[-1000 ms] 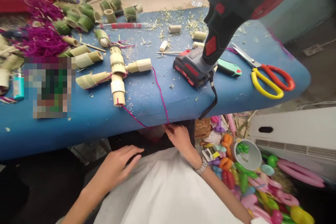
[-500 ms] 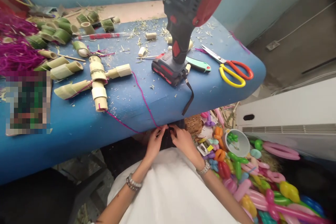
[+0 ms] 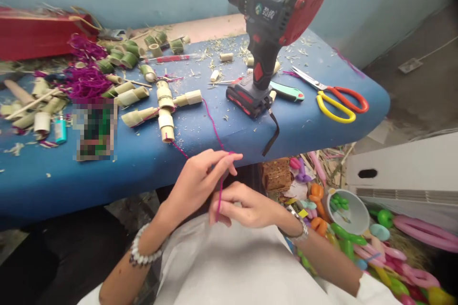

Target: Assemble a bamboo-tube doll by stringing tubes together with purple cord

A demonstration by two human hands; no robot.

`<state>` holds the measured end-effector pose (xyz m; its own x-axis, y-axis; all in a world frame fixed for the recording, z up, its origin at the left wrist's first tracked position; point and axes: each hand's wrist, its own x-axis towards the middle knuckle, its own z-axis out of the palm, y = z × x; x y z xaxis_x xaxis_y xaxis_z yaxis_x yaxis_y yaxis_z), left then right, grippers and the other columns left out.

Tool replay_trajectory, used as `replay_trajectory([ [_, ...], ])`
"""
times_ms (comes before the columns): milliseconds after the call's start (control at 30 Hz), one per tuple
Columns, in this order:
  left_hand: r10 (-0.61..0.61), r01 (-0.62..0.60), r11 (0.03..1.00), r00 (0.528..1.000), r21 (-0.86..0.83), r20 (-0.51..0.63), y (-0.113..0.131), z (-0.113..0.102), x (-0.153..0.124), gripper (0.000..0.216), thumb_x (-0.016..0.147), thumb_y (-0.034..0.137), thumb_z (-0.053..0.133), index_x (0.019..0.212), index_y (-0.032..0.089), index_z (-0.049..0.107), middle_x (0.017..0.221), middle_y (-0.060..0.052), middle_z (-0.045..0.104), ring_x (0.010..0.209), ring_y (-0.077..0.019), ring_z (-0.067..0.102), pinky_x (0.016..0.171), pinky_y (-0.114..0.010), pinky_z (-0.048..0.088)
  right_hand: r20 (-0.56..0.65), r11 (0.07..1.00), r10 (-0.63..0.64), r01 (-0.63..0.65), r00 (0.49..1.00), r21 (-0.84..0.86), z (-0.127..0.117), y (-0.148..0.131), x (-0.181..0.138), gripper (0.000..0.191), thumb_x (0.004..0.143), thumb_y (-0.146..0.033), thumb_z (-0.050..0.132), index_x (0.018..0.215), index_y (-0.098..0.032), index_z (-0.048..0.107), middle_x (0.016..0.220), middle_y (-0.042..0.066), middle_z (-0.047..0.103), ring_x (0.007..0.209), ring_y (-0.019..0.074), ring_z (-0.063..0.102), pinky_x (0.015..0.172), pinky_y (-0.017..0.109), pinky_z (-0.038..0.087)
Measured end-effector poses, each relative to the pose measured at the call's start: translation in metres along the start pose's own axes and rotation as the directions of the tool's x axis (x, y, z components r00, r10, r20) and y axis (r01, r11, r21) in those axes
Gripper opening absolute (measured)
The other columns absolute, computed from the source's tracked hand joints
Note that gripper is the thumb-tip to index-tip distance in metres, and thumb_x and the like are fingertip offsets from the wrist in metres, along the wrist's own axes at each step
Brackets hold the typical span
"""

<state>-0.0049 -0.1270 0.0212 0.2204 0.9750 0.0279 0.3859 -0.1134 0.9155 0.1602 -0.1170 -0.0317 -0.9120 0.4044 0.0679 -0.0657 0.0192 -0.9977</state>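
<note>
My left hand [image 3: 200,181] pinches a magenta string [image 3: 213,126] just below the front edge of the blue table [image 3: 143,167]. Beneath it, my right hand [image 3: 246,207] is closed on the same string, which hangs between the two. The string runs up over the edge to a cross-shaped piece of bamboo tubes [image 3: 165,107] lying on the table. A black and red cordless drill [image 3: 266,33] stands upright on its battery to the right of the bamboo piece.
Scissors with yellow and orange handles [image 3: 338,100] and a teal-handled cutter [image 3: 288,90] lie at the right. Cut bamboo rings [image 3: 125,57], magenta string bundles [image 3: 84,81] and a lighter [image 3: 60,129] fill the left. A bowl [image 3: 348,209] and coloured balloons [image 3: 404,233] lie on the floor.
Both hands came up from under the table edge toward me. The left hand, which lay open on my lap a second ago, now pinches the string above the right hand.
</note>
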Motion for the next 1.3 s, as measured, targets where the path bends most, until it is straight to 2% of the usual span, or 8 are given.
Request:
replay_trajectory([
  [233, -0.002, -0.054, 0.969, 0.974, -0.241, -0.227, 0.017, -0.027, 0.015, 0.042, 0.104, 0.050, 0.056, 0.101, 0.019, 0.083, 0.077, -0.004, 0.077, 0.069, -0.0134, 0.064, 0.066, -0.025, 0.051, -0.184, 0.963, -0.084, 0.128, 0.979, 0.239, -0.014, -0.017, 0.016, 0.055, 0.107, -0.049, 0.053, 0.066, -0.014, 0.059, 0.058, -0.001, 0.052, 0.050, 0.0065, 0.040, 0.050, 0.020, 0.031],
  [400, -0.019, -0.041, 0.975, 0.964, -0.219, -0.266, 0.012, -0.037, 0.026, 0.046, 0.101, 0.057, 0.058, 0.100, 0.019, 0.084, 0.067, -0.002, 0.072, 0.059, -0.0114, 0.057, 0.058, -0.023, 0.045, -0.140, 0.926, -0.153, 0.191, 0.978, 0.325, -0.019, -0.018, 0.005, 0.079, 0.110, -0.060, 0.021, 0.074, -0.011, 0.071, 0.060, 0.006, 0.058, 0.044, 0.0092, 0.041, 0.042, 0.022, 0.033],
  [600, -0.047, 0.117, 0.967, 0.956, 0.227, -0.290, 0.009, -0.061, 0.038, 0.068, 0.103, 0.068, 0.042, 0.073, 0.021, 0.081, 0.052, -0.001, 0.067, 0.049, -0.0130, 0.054, 0.053, -0.026, 0.036, -0.277, 0.847, -0.207, 0.314, 0.938, 0.429, -0.025, -0.031, 0.012, 0.040, 0.108, -0.034, 0.052, 0.083, -0.012, 0.074, 0.069, 0.006, 0.068, 0.041, 0.0046, 0.044, 0.039, 0.017, 0.033],
  [700, 0.094, 0.093, 0.911, 0.901, 0.401, -0.423, 0.015, -0.067, 0.020, 0.068, 0.107, 0.060, 0.039, 0.064, 0.022, 0.075, 0.056, -0.002, 0.068, 0.058, -0.0152, 0.063, 0.060, -0.028, 0.041, -0.398, 0.782, -0.212, 0.399, 0.893, 0.478, -0.031, -0.036, 0.025, 0.040, 0.110, -0.034, 0.049, 0.080, -0.014, 0.068, 0.068, 0.002, 0.063, 0.038, 0.0037, 0.040, 0.034, 0.014, 0.030],
  [867, 0.278, -0.236, 0.943, 0.946, 0.233, -0.168, 0.011, -0.047, -0.002, 0.018, 0.098, 0.037, 0.070, 0.107, 0.024, 0.077, 0.089, 0.000, 0.078, 0.076, -0.0133, 0.065, 0.066, -0.025, 0.050, -0.476, 0.695, -0.217, 0.477, 0.852, 0.537, -0.038, -0.039, 0.045, 0.040, 0.109, -0.036, 0.050, 0.077, -0.016, 0.063, 0.066, 0.001, 0.060, 0.037, 0.0043, 0.040, 0.032, 0.013, 0.030],
  [1033, 0.336, -0.264, 0.923, 0.907, 0.281, -0.253, -0.002, -0.038, 0.008, 0.009, 0.093, 0.015, 0.071, 0.089, 0.023, 0.071, 0.077, 0.004, 0.072, 0.071, -0.0118, 0.053, 0.065, -0.024, 0.045, -0.500, 0.628, -0.198, 0.501, 0.843, 0.595, -0.043, -0.039, 0.052, 0.038, 0.109, -0.033, 0.048, 0.078, -0.017, 0.064, 0.067, 0.000, 0.063, 0.034, 0.0036, 0.035, 0.033, 0.013, 0.030],
  [1167, 0.302, -0.239, 0.937, 0.920, 0.255, -0.250, -0.006, -0.047, 0.014, 0.014, 0.089, 0.008, 0.066, 0.085, 0.021, 0.063, 0.085, 0.002, 0.071, 0.078, -0.0117, 0.059, 0.069, -0.025, 0.047, -0.573, 0.652, -0.135, 0.508, 0.808, 0.563, -0.048, -0.041, 0.056, 0.035, 0.106, -0.035, 0.053, 0.077, -0.019, 0.065, 0.066, -0.001, 0.064, 0.033, 0.0039, 0.037, 0.032, 0.013, 0.030],
  [1300, 0.355, -0.265, 0.915, 0.887, 0.304, -0.296, -0.012, -0.055, 0.016, 0.017, 0.087, 0.005, 0.070, 0.088, 0.022, 0.066, 0.080, 0.004, 0.069, 0.076, -0.0110, 0.060, 0.071, -0.024, 0.049, -0.740, 0.890, 0.030, 0.319, 0.672, 0.325, -0.051, -0.047, 0.043, 0.036, 0.105, -0.047, 0.057, 0.090, -0.018, 0.072, 0.061, 0.001, 0.066, 0.030, 0.0050, 0.039, 0.030, 0.014, 0.027],
])
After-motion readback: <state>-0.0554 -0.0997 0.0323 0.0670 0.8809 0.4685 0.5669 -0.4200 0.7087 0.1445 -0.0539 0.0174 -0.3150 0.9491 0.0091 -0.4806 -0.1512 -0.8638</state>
